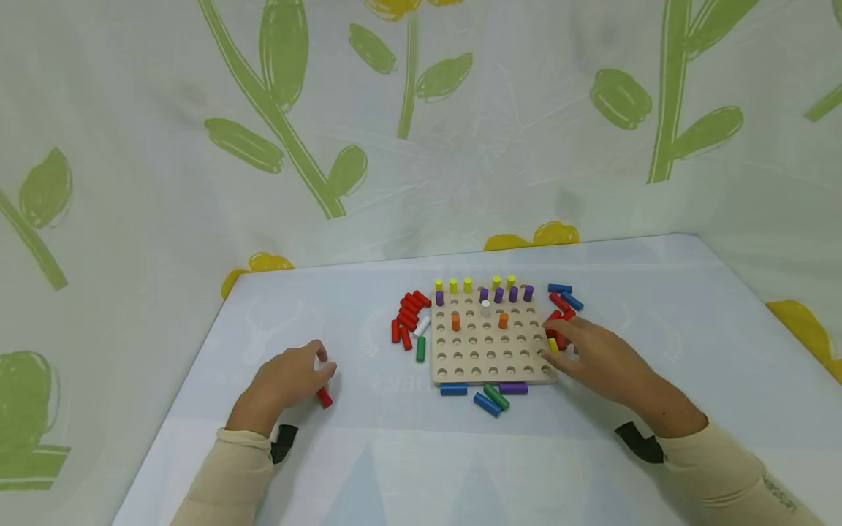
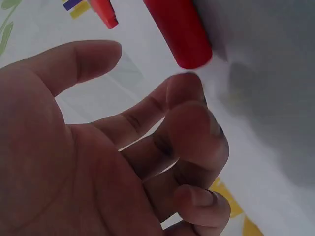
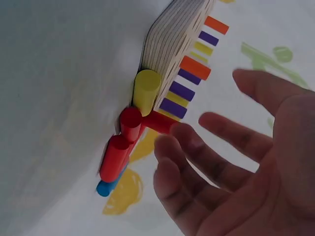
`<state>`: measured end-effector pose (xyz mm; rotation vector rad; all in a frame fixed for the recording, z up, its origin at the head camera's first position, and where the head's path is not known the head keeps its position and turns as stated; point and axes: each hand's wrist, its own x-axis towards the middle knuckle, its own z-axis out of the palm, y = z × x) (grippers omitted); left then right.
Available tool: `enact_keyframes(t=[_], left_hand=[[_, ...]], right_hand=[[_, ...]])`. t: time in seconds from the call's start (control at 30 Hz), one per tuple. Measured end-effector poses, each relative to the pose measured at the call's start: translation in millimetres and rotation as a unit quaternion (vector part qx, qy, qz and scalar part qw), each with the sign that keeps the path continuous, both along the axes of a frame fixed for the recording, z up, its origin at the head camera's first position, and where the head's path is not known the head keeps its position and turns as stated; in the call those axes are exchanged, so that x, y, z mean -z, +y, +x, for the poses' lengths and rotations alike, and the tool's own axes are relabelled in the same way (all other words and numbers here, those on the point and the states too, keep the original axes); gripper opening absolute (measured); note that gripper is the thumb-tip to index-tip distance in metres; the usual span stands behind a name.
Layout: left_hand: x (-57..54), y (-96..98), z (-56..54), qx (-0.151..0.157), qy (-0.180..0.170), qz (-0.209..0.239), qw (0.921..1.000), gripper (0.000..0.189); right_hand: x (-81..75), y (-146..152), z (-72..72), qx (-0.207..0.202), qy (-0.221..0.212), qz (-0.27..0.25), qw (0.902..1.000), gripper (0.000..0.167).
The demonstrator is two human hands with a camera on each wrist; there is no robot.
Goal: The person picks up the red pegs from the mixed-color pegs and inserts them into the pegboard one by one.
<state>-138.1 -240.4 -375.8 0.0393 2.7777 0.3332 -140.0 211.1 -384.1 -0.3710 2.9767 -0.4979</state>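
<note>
My left hand [image 1: 289,378] hovers with relaxed fingers by a single red peg [image 1: 324,397]. In the left wrist view that red peg [image 2: 182,37] lies just past the fingertips, and nothing is in the palm. My right hand [image 1: 608,361] reaches beside the right edge of a wooden pegboard [image 1: 465,348], thumb and fingers spread apart. Close to its fingers are a yellow peg [image 3: 146,93] and several red pegs [image 3: 115,160]; whether a fingertip touches one I cannot tell. Yellow pegs [image 1: 468,285], purple pegs [image 1: 498,296], orange pegs [image 1: 456,322] and a white peg [image 1: 485,308] stand in the board.
Loose red pegs [image 1: 407,321], a white peg [image 1: 422,326] and a green peg [image 1: 420,349] lie left of the board. Along its front are blue [image 1: 454,390], green and purple pegs. Blue pegs [image 1: 560,288] lie at its back right. Patterned cloth [image 1: 421,190] hangs behind the table.
</note>
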Motion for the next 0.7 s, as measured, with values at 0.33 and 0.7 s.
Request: enact_keyframes(t=[0.33, 0.7], left_hand=[[8.8, -2.8, 0.7, -0.010, -0.019, 0.040, 0.9990, 0.026], [4.9, 1.9, -6.2, 0.009, -0.005, 0.070, 0.9975, 0.014]], right_hand=[[8.9, 0.2, 2.1, -0.032, -0.039, 0.013, 0.9986, 0.063], [12.1, 0.8, 1.6, -0.026, -0.051, 0.019, 0.9982, 0.063]])
